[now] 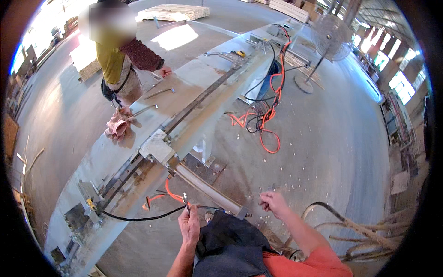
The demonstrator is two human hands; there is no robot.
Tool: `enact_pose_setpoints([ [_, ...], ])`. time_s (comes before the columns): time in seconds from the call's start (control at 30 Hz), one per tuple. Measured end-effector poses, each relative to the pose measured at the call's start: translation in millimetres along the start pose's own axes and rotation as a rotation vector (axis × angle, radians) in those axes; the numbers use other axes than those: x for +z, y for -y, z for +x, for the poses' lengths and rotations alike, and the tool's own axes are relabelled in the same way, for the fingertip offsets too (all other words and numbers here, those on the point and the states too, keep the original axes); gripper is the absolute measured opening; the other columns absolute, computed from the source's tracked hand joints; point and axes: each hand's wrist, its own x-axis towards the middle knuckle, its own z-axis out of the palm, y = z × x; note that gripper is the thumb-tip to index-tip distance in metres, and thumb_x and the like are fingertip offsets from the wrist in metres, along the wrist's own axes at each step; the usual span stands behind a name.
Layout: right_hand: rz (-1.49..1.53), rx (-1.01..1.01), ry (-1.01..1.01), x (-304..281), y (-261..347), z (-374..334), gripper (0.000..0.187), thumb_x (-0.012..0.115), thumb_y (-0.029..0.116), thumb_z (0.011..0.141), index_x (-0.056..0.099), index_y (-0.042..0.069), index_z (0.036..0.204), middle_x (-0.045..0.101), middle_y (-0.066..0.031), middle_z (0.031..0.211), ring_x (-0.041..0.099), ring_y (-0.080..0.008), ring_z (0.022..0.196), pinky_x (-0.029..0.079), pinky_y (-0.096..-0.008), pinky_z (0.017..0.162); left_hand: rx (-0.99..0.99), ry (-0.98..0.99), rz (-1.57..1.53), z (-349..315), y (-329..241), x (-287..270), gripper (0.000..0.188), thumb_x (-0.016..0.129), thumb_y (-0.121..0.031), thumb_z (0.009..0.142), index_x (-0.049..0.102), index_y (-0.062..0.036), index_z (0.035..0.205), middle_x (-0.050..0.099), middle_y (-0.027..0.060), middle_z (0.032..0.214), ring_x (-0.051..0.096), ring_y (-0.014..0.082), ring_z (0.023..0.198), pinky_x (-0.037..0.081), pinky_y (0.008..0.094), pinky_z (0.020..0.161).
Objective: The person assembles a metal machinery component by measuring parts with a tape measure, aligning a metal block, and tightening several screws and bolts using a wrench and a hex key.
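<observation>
My left hand [189,225] is closed around a small metal wrench [186,201], its head pointing up and away from me. Just beyond it runs an orange air hose [171,190], and a black hose [143,219] passes beside the hand. My right hand [273,204] is raised over the floor with its fingers pinched together; what they hold, if anything, is too small to make out. Between my hands a metal air cylinder [207,188] sticks out toward me from a grey block [158,147] on the long metal machine bed [184,87].
Pink work gloves [119,125], an L-shaped hex key [160,93] and another metal rod tool [144,111] lie on the bed. A person [115,60] stands across it. Tangled orange cables [270,124] hang to the floor. A standing fan [328,39] is beyond; branches [369,233] lie right.
</observation>
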Motion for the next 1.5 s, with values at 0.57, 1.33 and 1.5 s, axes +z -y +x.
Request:
enact_pose_setpoints([
  [0.57, 0.147, -0.411, -0.151, -177, 359, 492, 0.045, 0.052, 0.046, 0.101, 0.061, 0.003, 0.092, 0.063, -0.0102, 0.074, 0.06, -0.0178, 0.058, 0.051, -0.0333, 0.05, 0.022, -0.762, 0.325, 33, 35, 131, 0.017, 0.073, -0.017, 0.091, 0.068, -0.001, 0.095, 0.062, 0.0023, 0.08, 0.052, 0.0114, 0.073, 0.043, 0.0306, 0.062],
  [1.33, 0.66, -0.521, 0.077, -201, 614, 677, 0.024, 0.049, 0.023, 0.104, 0.043, 0.013, 0.083, 0.04, 0.0027, 0.059, 0.036, -0.0099, 0.041, 0.027, -0.0268, 0.038, -0.016, -0.978, 0.726, 78, 1, 223, 0.033, 0.067, -0.017, 0.096, 0.069, 0.0041, 0.122, 0.07, 0.0067, 0.103, 0.059, 0.0158, 0.088, 0.05, 0.031, 0.077],
  [1.5, 0.491, -0.914, 0.182, -182, 680, 591, 0.028, 0.05, 0.025, 0.105, 0.049, 0.01, 0.081, 0.048, 0.0004, 0.061, 0.043, -0.011, 0.046, 0.031, -0.0291, 0.04, 0.027, -0.856, 1.126, 59, 16, 191, 0.034, 0.07, -0.022, 0.092, 0.069, -0.0028, 0.12, 0.069, 0.006, 0.095, 0.057, 0.0152, 0.078, 0.048, 0.0307, 0.069],
])
